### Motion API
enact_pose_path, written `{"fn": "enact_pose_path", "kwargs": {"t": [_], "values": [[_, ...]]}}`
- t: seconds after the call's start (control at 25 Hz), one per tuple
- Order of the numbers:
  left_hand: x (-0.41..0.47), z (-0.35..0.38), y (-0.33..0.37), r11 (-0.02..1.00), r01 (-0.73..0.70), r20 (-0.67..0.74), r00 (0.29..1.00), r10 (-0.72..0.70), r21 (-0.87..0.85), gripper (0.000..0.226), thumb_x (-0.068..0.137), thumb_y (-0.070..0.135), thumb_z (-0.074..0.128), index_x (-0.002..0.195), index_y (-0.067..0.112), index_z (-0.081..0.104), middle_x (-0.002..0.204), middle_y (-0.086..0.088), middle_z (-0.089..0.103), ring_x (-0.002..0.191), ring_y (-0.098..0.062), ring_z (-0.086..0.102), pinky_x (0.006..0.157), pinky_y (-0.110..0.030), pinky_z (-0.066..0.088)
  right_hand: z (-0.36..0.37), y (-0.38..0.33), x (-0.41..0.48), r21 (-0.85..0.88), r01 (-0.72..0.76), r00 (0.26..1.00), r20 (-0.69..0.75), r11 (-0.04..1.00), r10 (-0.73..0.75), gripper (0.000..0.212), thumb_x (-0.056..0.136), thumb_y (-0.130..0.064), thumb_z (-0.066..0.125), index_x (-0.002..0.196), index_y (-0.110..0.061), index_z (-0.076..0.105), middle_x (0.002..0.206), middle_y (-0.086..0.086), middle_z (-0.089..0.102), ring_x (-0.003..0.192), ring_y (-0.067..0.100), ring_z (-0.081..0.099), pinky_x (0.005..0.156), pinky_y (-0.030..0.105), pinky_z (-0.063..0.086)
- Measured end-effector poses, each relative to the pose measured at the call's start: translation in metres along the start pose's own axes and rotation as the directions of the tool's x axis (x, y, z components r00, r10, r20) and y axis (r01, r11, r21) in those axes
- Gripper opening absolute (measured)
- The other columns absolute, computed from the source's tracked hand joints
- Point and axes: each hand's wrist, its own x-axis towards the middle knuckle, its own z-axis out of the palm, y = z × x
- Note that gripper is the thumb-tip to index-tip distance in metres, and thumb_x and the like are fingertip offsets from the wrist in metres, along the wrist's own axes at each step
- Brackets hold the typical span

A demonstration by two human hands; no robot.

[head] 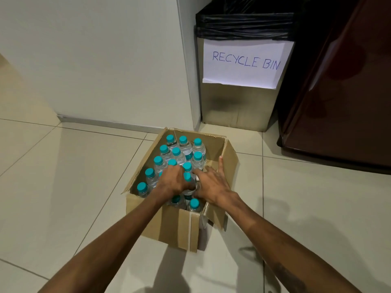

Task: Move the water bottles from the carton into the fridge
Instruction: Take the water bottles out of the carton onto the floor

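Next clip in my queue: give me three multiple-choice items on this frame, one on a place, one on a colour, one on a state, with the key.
1. Where does the carton stand?
A. On a table
B. On the tiled floor, near the recycle bin
C. Inside a cupboard

2. What colour are the bottle caps?
A. Red
B. White
C. Teal

3. What is the left hand doing?
A. Gripping a bottle inside the carton
B. Lying flat on the floor
C. Holding a cup

Key:
1 B, floor tiles surround the carton's base.
2 C, every visible cap is teal.
3 A, its fingers curl round a bottle among the others.
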Motion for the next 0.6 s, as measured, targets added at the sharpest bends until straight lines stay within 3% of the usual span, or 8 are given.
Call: {"fn": "enact_pose_path", "kwargs": {"t": [0.12, 0.2, 0.24, 0.28, 0.36, 0.4, 0.48, 0.6], "values": [[0.001, -0.045, 0.009, 0.989, -0.102, -0.011, 0.995, 0.102, -0.103, 0.035, 0.076, 0.046, 0.078, 0.083, 0.018, 0.058, 0.076, 0.001, 0.065, 0.065, -0.012, 0.062, 0.056, -0.024, 0.051, -0.004, -0.003, -0.003, 0.268, -0.033, 0.993, -0.098, 0.963, 0.061, 0.073, 0.081, -0.054, 0.067, 0.141, -0.027, 0.036, 0.126, -0.002, 0.064, 0.130, 0.021, 0.051, 0.119, 0.048, -0.014], [-0.001, -0.084, 0.018, 0.969, -0.181, 0.028, 0.982, 0.188, -0.167, 0.040, 0.075, 0.053, 0.077, 0.087, 0.017, 0.063, 0.079, 0.002, 0.069, 0.069, -0.014, 0.069, 0.064, -0.027, 0.058, -0.014, -0.004, -0.004, 0.458, -0.020, 0.956, -0.250, 0.889, 0.150, 0.066, 0.081, -0.050, 0.068, 0.137, -0.031, 0.037, 0.117, -0.005, 0.067, 0.116, 0.019, 0.060, 0.120, 0.044, 0.018], [-0.003, -0.103, 0.022, 0.943, -0.194, 0.061, 0.974, 0.218, -0.269, 0.045, 0.074, 0.062, 0.073, 0.088, 0.020, 0.064, 0.082, 0.004, 0.070, 0.072, -0.013, 0.070, 0.064, -0.025, 0.059, -0.021, -0.003, -0.005, 0.534, -0.007, 0.925, -0.318, 0.846, 0.208, 0.065, 0.080, -0.050, 0.069, 0.136, -0.033, 0.038, 0.114, -0.008, 0.065, 0.107, 0.015, 0.062, 0.110, 0.041, 0.039], [-0.003, -0.117, 0.027, 0.900, -0.184, 0.073, 0.970, 0.231, -0.394, 0.052, 0.075, 0.072, 0.064, 0.091, 0.023, 0.066, 0.086, 0.008, 0.071, 0.074, -0.013, 0.071, 0.063, -0.023, 0.058, -0.028, 0.000, -0.006, 0.619, 0.006, 0.886, -0.367, 0.786, 0.282, 0.065, 0.079, -0.051, 0.070, 0.134, -0.035, 0.039, 0.114, -0.011, 0.063, 0.100, 0.009, 0.063, 0.096, 0.034, 0.050], [0.005, -0.123, 0.031, 0.870, -0.141, 0.009, 0.986, 0.165, -0.473, 0.064, 0.083, 0.078, 0.045, 0.104, 0.022, 0.069, 0.099, 0.009, 0.071, 0.078, -0.016, 0.072, 0.068, -0.027, 0.058, -0.038, 0.009, -0.006, 0.784, 0.072, 0.785, -0.426, 0.617, 0.450, 0.066, 0.077, -0.052, 0.073, 0.132, -0.037, 0.041, 0.116, -0.019, 0.060, 0.100, 0.003, 0.063, 0.083, 0.020, 0.055], [0.011, -0.116, 0.031, 0.914, -0.136, -0.050, 0.991, 0.127, -0.383, 0.060, 0.091, 0.068, 0.045, 0.113, 0.018, 0.068, 0.107, 0.005, 0.071, 0.082, -0.018, 0.072, 0.075, -0.031, 0.058, -0.041, 0.016, -0.006, 0.823, 0.104, 0.721, -0.449, 0.559, 0.528, 0.066, 0.077, -0.052, 0.073, 0.133, -0.037, 0.041, 0.117, -0.021, 0.059, 0.102, 0.001, 0.063, 0.082, 0.015, 0.054], [0.021, -0.084, 0.029, 0.985, -0.109, -0.086, 0.991, 0.098, -0.136, 0.042, 0.097, 0.041, 0.055, 0.130, 0.015, 0.060, 0.124, -0.005, 0.066, 0.094, -0.021, 0.068, 0.087, -0.037, 0.056, -0.041, 0.035, -0.007, 0.840, 0.075, 0.620, -0.462, 0.538, 0.634, 0.067, 0.078, -0.048, 0.074, 0.134, -0.033, 0.042, 0.119, -0.021, 0.058, 0.105, 0.002, 0.063, 0.084, 0.014, 0.052], [0.024, -0.033, 0.015, 0.998, -0.053, 0.032, 0.998, 0.054, -0.046, 0.050, 0.090, 0.026, 0.068, 0.137, 0.017, 0.052, 0.127, -0.006, 0.061, 0.096, -0.018, 0.062, 0.077, -0.025, 0.051, -0.018, 0.064, -0.012, 0.834, -0.129, 0.625, -0.352, 0.536, 0.697, 0.066, 0.081, -0.035, 0.076, 0.137, -0.031, 0.041, 0.121, -0.016, 0.056, 0.108, 0.007, 0.058, 0.087, 0.023, 0.049]]}}
